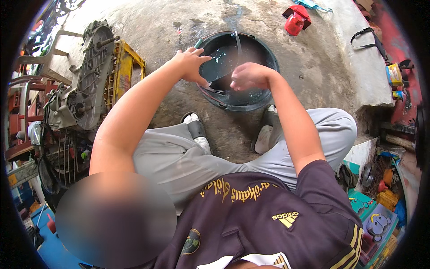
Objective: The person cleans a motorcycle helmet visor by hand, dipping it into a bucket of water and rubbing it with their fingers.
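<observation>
A dark round plastic basin (273, 62) with dark water in it stands on the concrete floor before me. My left hand (193, 65) is at its left rim, fingers spread and thumb low beside a pale, shiny piece (215, 90) at the near left edge; no grip on it is visible. Over the basin's right half is my right hand (250, 76), blurred, its fingers curled; whether they hold anything is unclear. A thin greyish strip or stream (238, 42) curves from the far rim towards this hand. A small light green piece (199, 43) lies at the left rim.
At left are a metal engine casing (92, 74) and a yellow plastic crate (122, 70). A red plastic part (295, 20) lies on the floor, far right. A pale ledge (366, 74) bears a black strap (373, 37). Mixed parts and boxes crowd the lower right.
</observation>
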Available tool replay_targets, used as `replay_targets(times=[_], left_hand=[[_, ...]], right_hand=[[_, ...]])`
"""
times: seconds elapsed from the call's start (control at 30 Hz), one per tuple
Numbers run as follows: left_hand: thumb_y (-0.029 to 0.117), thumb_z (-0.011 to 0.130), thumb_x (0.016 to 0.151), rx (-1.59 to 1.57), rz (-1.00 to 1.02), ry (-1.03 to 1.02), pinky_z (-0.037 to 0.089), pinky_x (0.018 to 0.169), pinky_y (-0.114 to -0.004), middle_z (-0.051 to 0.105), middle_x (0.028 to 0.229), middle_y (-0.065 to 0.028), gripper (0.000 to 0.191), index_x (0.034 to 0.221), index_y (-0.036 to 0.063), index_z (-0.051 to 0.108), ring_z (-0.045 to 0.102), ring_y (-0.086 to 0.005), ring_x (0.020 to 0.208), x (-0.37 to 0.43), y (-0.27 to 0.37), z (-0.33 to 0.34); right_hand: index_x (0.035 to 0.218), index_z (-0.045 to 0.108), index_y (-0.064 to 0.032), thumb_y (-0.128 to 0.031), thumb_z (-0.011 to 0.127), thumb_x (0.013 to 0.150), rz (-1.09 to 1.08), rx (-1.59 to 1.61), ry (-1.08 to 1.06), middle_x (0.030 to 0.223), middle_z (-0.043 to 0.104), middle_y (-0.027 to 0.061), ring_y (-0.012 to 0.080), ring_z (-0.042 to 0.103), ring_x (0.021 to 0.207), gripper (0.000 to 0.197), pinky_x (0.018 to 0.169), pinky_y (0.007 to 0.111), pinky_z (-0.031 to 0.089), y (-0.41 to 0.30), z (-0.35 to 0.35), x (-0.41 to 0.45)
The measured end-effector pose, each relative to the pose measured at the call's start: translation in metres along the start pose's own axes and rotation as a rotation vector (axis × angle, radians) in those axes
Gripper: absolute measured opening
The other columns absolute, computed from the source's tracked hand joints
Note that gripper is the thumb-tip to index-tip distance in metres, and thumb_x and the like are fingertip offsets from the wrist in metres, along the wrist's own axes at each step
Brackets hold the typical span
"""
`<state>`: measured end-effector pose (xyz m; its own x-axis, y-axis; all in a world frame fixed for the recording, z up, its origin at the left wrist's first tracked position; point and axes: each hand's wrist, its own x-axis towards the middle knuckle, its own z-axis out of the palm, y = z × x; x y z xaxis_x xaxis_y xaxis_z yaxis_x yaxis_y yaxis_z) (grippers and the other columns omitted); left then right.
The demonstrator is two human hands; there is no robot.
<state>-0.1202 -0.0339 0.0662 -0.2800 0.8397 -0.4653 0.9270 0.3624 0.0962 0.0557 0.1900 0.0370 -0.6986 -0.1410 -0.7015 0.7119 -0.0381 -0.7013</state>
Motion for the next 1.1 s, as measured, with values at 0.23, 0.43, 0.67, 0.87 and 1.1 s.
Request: replay_targets(times=[0.23, 0.43, 0.67, 0.87, 1.1], left_hand=[[0.081, 0.078, 0.074, 0.045, -0.002, -0.002, 0.034, 0.122, -0.068, 0.034, 0.174, -0.0154, 0.111, 0.165, 0.028, 0.045, 0.027, -0.041, 0.162, 0.0, 0.006, 0.007], [0.079, 0.075, 0.08, 0.045, 0.008, 0.006, 0.034, 0.123, -0.068, 0.034, 0.174, -0.0136, 0.102, 0.164, 0.0277, 0.047, 0.027, -0.0394, 0.162, -0.005, 0.005, 0.011], [0.082, 0.076, 0.076, 0.055, 0.013, 0.008, 0.035, 0.122, -0.068, 0.036, 0.174, -0.0134, 0.105, 0.162, 0.0277, 0.05, 0.028, -0.0392, 0.161, -0.005, 0.009, 0.008], [0.084, 0.076, 0.074, 0.087, 0.024, 0.022, 0.036, 0.121, -0.068, 0.037, 0.173, -0.0133, 0.106, 0.161, 0.0281, 0.051, 0.028, -0.0411, 0.161, -0.006, 0.005, 0.013], [0.085, 0.07, 0.079, 0.129, 0.051, 0.021, 0.032, 0.124, -0.067, 0.029, 0.177, -0.015, 0.104, 0.162, 0.0265, 0.05, 0.022, -0.0393, 0.164, 0.0, 0.007, 0.016]], right_hand=[[0.111, 0.069, 0.0021, -0.016, 0.061, 0.102, -0.192, -0.283, 0.144, 0.111, 0.079, 0.0105, 0.0176, 0.074, 0.1, 0.022, 0.087, 0.033, 0.059, -0.041, 0.042, -0.015], [0.096, 0.073, 0.0005, -0.012, 0.067, 0.096, -0.161, -0.367, 0.392, 0.089, 0.076, 0.0081, 0.0161, 0.071, 0.083, 0.014, 0.077, 0.036, 0.057, 0.006, 0.004, -0.009], [0.1, 0.081, 0.0042, -0.006, 0.059, 0.078, 0.17, -1.103, 0.418, 0.112, 0.075, 0.0317, 0.0423, 0.075, 0.109, 0.032, 0.091, 0.048, 0.059, 0.082, -0.01, 0.054], [0.119, 0.072, 0.0079, -0.013, 0.06, 0.091, 0.214, -0.673, 0.253, 0.117, 0.077, 0.0224, 0.036, 0.076, 0.098, 0.037, 0.087, 0.046, 0.059, 0.089, 0.013, 0.054], [0.113, 0.068, -0.0025, -0.017, 0.061, 0.108, -0.171, 0.309, -0.013, 0.111, 0.077, 0.0155, 0.0256, 0.073, 0.107, 0.017, 0.1, 0.04, 0.059, 0.028, 0.018, 0.001]])
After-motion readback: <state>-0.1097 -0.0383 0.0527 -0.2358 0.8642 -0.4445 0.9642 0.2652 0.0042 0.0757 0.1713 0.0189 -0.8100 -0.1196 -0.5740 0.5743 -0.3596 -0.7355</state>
